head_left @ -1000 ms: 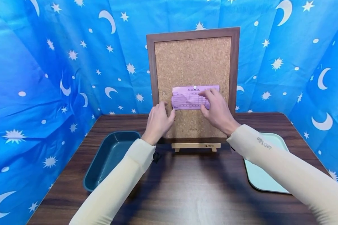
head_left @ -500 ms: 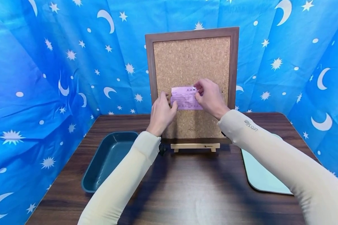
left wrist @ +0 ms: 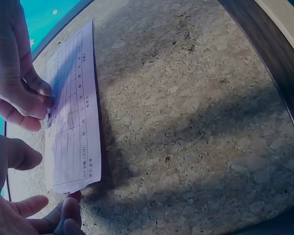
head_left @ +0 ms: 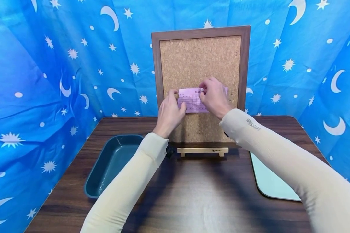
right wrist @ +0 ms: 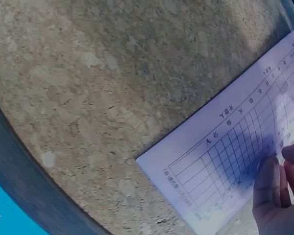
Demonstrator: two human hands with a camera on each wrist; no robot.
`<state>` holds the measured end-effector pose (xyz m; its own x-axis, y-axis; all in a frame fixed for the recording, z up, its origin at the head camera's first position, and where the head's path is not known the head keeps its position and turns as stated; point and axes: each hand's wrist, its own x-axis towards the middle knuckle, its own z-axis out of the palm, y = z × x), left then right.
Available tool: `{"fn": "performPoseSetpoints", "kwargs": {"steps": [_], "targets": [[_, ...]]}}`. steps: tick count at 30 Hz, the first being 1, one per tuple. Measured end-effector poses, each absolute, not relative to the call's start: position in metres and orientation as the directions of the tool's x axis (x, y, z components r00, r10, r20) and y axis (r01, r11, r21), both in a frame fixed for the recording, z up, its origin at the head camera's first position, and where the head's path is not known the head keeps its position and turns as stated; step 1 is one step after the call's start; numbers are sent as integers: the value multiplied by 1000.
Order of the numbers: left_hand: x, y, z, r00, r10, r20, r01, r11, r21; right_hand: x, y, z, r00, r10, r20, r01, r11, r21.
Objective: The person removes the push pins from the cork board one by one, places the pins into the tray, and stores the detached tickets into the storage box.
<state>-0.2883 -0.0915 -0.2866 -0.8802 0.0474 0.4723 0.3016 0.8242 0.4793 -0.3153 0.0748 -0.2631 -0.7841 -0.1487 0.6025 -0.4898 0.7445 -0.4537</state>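
Note:
A pink printed receipt slip (head_left: 189,101) lies flat against the framed corkboard (head_left: 199,61), low on its face. At the slip's upper middle, my right hand (head_left: 215,97) pinches a small white pushpin (head_left: 202,90) between thumb and fingertips. In the left wrist view, part of the pushpin's head (left wrist: 47,117) shows beside those fingertips. My left hand (head_left: 169,112) is at the slip's left end, fingertips right at its ragged edge, the thumb held apart from the fingers. The right hand covers part of the slip's right half in the head view.
A small wooden easel (head_left: 202,150) holds the board up on the dark wood table (head_left: 204,194). To the left is a deep blue-green tray (head_left: 105,168); a pale mint tray (head_left: 272,181) lies to the right, partly behind the right sleeve. A blue star-and-moon cloth (head_left: 128,48) hangs behind.
My right hand has moved left from the slip's right part onto the pushpin and taken hold of it. My left hand has risen slightly along the slip's left edge.

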Motion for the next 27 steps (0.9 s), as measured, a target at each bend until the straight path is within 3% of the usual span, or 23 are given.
{"fn": "performPoseSetpoints", "kwargs": {"steps": [9, 27], "targets": [[-291, -85, -286, -886, -27, 463, 237, 831, 503, -315, 72, -263, -805, -109, 583, -429, 786, -445], [-297, -84, -276, -903, -43, 427, 190, 852, 487, -318, 65, -259, -793, -134, 595, -412, 836, -361]]}}
